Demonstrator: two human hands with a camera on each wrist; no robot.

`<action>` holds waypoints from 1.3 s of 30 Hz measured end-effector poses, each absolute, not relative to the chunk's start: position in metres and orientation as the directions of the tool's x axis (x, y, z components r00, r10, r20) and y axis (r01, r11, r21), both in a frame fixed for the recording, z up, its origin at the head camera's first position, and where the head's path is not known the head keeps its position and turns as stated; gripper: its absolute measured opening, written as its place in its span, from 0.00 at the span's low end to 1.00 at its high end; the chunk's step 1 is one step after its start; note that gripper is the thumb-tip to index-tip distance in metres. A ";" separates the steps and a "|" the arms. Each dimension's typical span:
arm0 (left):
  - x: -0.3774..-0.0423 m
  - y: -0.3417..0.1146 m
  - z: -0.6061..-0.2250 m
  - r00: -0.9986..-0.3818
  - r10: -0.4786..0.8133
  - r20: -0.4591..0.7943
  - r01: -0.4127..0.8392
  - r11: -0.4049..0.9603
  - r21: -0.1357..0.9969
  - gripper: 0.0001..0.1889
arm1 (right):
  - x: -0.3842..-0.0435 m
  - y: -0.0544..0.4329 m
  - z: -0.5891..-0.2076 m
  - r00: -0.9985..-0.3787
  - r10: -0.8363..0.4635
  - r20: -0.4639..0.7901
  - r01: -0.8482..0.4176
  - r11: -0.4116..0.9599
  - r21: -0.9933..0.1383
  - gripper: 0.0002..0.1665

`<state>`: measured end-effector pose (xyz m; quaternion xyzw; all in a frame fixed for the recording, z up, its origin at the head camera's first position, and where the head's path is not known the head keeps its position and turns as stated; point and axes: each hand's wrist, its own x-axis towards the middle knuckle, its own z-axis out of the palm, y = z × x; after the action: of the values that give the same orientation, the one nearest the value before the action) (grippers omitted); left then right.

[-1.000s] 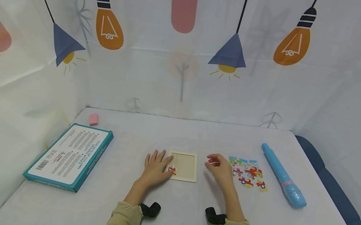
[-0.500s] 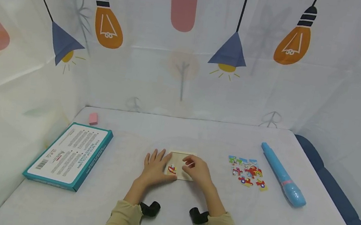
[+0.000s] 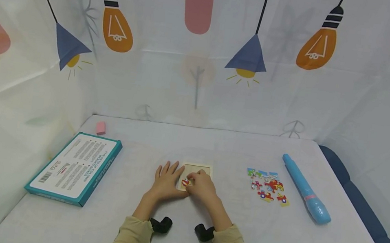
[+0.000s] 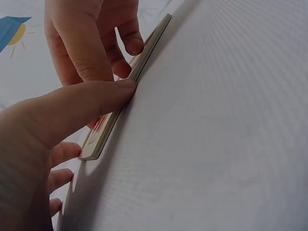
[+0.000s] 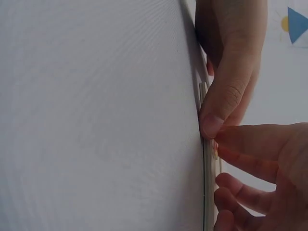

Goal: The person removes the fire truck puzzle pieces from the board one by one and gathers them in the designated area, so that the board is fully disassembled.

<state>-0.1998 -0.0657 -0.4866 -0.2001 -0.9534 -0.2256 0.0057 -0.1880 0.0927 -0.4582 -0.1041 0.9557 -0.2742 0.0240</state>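
Observation:
A small wooden puzzle tray (image 3: 198,165) lies at the middle of the table, with a red-and-yellow puzzle piece (image 3: 185,182) in its near left corner. My left hand (image 3: 166,181) rests at the tray's left side with fingers spread, its thumb along the near edge. Over the tray, my right hand (image 3: 204,188) has curled fingers, and its thumb and index finger pinch at the puzzle piece. In the right wrist view, a bit of the piece (image 5: 215,152) shows between those fingertips, right by the left thumb. The rest of the piece is hidden.
Several loose puzzle pieces (image 3: 267,185) lie to the right, beside a blue pen-shaped object (image 3: 306,189). A teal-edged box (image 3: 74,167) lies at the left, with a pink block (image 3: 101,128) behind it. A printed curtain hangs behind the table.
My right hand has moved left from beside the loose pieces onto the tray, down to the piece in its corner. The left thumb has shifted to the tray's near edge.

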 end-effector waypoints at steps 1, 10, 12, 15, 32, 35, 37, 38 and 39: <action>-0.200 -0.066 -0.487 -0.920 0.379 0.102 0.384 0.818 0.428 0.48 | -0.189 0.093 -0.459 -0.977 -0.212 0.016 -0.189 0.829 -0.526 0.17; -0.199 -0.066 -0.486 -0.920 0.379 0.095 0.381 0.816 0.434 0.47 | -0.187 0.092 -0.456 -0.980 -0.194 0.039 -0.177 0.770 -0.613 0.16; -0.199 -0.066 -0.486 -0.921 0.378 0.098 0.382 0.818 0.431 0.47 | -0.186 0.091 -0.455 -0.980 -0.195 0.049 -0.179 0.735 -0.654 0.14; -0.200 -0.065 -0.486 -0.920 0.378 0.107 0.386 0.819 0.425 0.47 | -0.185 0.091 -0.454 -0.978 -0.198 0.064 -0.185 0.684 -0.705 0.12; -0.198 -0.064 -0.484 -0.924 0.379 0.050 0.361 0.823 0.438 0.49 | -0.181 0.142 -0.443 -1.000 -0.023 -0.010 -0.005 0.572 -0.820 0.12; -0.198 -0.065 -0.485 -0.924 0.379 0.043 0.357 0.820 0.447 0.49 | -0.180 0.164 -0.440 -0.998 0.017 -0.065 0.063 0.555 -0.829 0.12; -0.198 -0.065 -0.485 -0.925 0.379 0.042 0.356 0.819 0.450 0.49 | -0.178 0.179 -0.441 -0.993 0.037 -0.110 0.112 0.551 -0.827 0.13; -0.198 -0.065 -0.485 -0.925 0.378 0.043 0.356 0.820 0.449 0.49 | -0.178 0.186 -0.441 -0.990 0.046 -0.133 0.136 0.551 -0.823 0.13; -0.198 -0.065 -0.485 -0.925 0.378 0.044 0.356 0.819 0.449 0.49 | -0.177 0.193 -0.441 -0.986 0.056 -0.158 0.162 0.550 -0.819 0.13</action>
<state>-0.1980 -0.0651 -0.4847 -0.1926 -0.9534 -0.2309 -0.0235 -0.1767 0.1929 -0.4411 0.0622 0.8785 -0.4702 0.0565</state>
